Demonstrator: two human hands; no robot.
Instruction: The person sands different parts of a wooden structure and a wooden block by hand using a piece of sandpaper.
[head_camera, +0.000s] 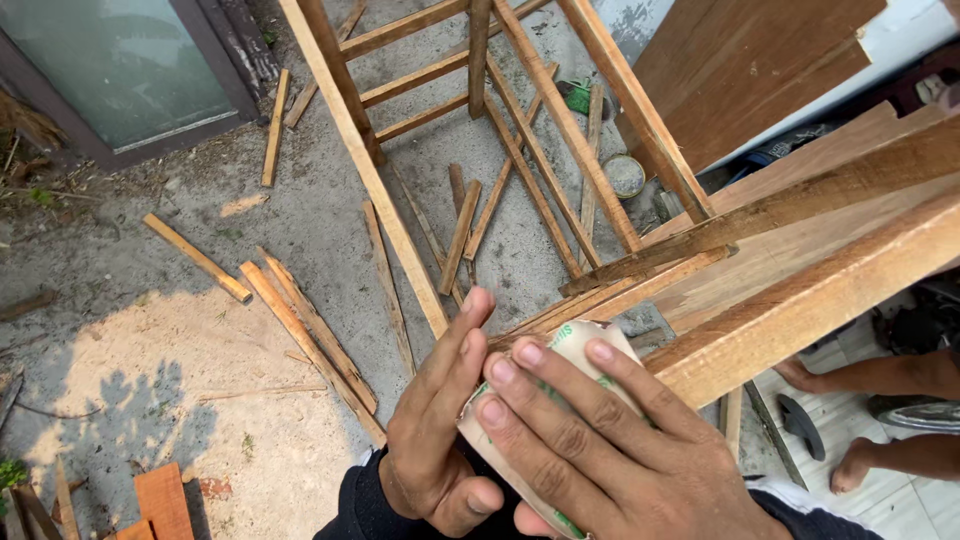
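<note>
Both hands (520, 430) press sandpaper (560, 345), prob. on wood rail (800, 310).

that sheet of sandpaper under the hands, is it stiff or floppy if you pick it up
The sandpaper is probably floppy: it curves over the end of the wooden beam under the right hand. It likely weighs little, being a thin sheet. It seems unlikely to slip, since the left hand and right fingers pinch it flat.

Likely an outdoor carpentry yard — sawdust (150, 340), scattered offcuts (300, 320), a timber frame (480, 110).
</note>
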